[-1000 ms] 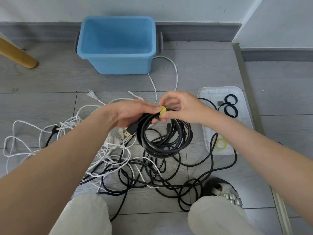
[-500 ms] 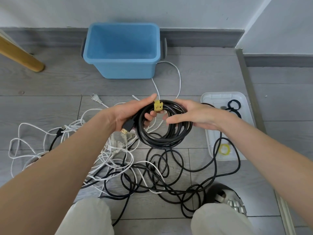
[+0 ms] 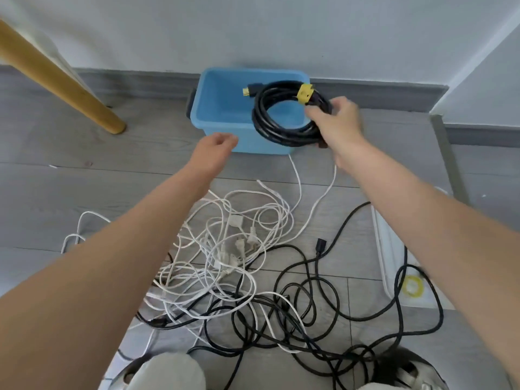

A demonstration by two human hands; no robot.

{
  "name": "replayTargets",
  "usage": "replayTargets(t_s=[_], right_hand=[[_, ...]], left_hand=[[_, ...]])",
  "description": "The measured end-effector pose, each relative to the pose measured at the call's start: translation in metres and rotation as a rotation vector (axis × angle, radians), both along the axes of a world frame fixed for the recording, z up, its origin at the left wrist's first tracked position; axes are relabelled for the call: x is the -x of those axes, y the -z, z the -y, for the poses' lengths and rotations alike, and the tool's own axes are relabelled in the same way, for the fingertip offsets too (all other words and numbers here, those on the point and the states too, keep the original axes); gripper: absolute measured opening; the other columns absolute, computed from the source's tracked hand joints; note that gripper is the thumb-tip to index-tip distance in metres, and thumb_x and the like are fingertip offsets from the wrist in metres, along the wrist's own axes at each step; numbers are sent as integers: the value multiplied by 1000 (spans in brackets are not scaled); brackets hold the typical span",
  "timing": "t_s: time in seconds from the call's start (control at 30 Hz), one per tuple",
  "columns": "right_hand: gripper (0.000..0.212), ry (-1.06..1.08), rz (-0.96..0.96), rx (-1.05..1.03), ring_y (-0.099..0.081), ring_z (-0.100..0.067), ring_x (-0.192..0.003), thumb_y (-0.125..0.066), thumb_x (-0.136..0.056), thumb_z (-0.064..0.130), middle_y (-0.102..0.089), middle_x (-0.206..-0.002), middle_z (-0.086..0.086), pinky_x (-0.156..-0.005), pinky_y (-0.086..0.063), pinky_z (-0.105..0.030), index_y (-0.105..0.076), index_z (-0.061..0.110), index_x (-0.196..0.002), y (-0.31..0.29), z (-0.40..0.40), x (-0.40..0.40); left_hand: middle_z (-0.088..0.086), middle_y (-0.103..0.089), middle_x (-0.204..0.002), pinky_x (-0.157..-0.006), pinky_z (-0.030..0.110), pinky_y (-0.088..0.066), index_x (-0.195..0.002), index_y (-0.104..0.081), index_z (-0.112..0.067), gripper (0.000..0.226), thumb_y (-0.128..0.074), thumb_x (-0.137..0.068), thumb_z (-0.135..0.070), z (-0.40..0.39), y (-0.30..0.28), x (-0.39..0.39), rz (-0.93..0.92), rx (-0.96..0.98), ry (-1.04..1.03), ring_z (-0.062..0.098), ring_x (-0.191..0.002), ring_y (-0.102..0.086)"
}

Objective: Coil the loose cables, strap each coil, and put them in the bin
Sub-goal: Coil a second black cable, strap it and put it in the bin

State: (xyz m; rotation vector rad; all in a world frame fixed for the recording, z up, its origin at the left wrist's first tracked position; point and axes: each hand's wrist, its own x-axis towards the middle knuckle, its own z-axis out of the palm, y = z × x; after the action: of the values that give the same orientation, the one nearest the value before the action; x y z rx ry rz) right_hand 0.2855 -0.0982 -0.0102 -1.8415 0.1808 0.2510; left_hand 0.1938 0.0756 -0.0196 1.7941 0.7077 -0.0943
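Blue bin (image 3: 222,114) open-topped, tangled cables (image 3: 239,263) littering floor before it

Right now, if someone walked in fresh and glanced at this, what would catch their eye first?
Probably the black coil with its yellow strap, gripped by the right hand over the blue bin by the wall. Next, the tangle of white cables and black cables sprawled on the grey floor in front of the knees.

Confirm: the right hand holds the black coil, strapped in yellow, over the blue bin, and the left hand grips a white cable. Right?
Not quite. In the head view the left hand holds nothing. The right hand does hold the black coil with its yellow strap over the blue bin.
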Motion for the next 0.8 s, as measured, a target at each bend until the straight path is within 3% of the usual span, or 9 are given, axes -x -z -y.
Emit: replayTargets(t_s=[0.07,0.2,0.37,0.47,0.53,0.57,0.63,0.7,0.8], right_hand=[[24,26,-52,-97,-67,-25,-78,-71,-78,27,-61,-88,-8,-55,-57,-35,-55,12,-86,-6,-22,-23],[32,-2,-162,-72,-67,-30,-82,-74,-77,18,-59,-110,-15,-55,-58,-44,-53,6,-99,-6,-56,-54],[24,-1,-179,8,-65,-31,-89,-62,-88,16,-57,-109,-13,-68,-58,-46,-42,11,-75,7,-83,-76],[25,-129,-159,241,-60,-23,-79,-52,-94,27,-58,-92,-12,-77,-52,-31,-43,9,-79,16,-95,-79],[28,-191,-91,506,-39,-15,-60,-43,-98,16,-42,-71,-6,-57,-37,-19,-37,8,-71,17,-92,-76],[28,-197,-37,592,-39,-17,-59,-40,-98,10,-42,-70,-7,-53,-34,-19,-38,5,-70,16,-90,-73],[19,-256,43,692,-57,-29,-87,-39,-96,5,-60,-96,-17,-72,-46,-26,-54,-6,-94,13,-85,-64],[30,-307,126,640,-57,-28,-107,-40,-92,2,-62,-117,-15,-85,-44,-29,-61,-3,-112,8,-79,-45],[32,-431,179,567,-60,-19,-92,-39,-87,0,-68,-104,-7,-76,-45,-22,-69,4,-96,11,-63,-6]], left_hand=[[3,-44,-142,-100,23,-31,-137,-45,-10,41,-45,-98,-23,-5,-2,-7,-4,-205,145,17,-130,-42],[5,-23,-156,-109,23,-15,-146,-31,-8,50,-42,-99,-19,-16,-3,-23,-41,-433,355,18,-143,-19],[3,-6,-159,-112,26,-10,-149,-21,-10,55,-41,-99,-20,-26,7,-31,-89,-375,413,17,-146,-7],[0,-9,-159,-111,24,-14,-148,-25,-12,53,-43,-99,-19,-36,16,-26,-72,-348,338,16,-144,-15],[-1,-16,-158,-107,19,-14,-146,-32,-12,49,-43,-98,-17,-39,21,-19,-28,-359,300,14,-143,-18],[-1,-20,-156,-105,16,-14,-143,-36,-11,47,-44,-98,-15,-39,24,-15,-5,-360,276,13,-142,-20],[3,-32,-151,-100,14,-18,-138,-43,-9,42,-45,-96,-10,-39,29,-6,11,-350,237,15,-138,-29],[7,-42,-143,-96,16,-26,-133,-48,-9,39,-45,-95,-7,-34,31,5,0,-335,230,17,-132,-39],[10,-55,-128,-74,18,-42,-129,-53,-12,36,-42,-95,-6,-22,32,28,-36,-300,271,27,-98,-59]])
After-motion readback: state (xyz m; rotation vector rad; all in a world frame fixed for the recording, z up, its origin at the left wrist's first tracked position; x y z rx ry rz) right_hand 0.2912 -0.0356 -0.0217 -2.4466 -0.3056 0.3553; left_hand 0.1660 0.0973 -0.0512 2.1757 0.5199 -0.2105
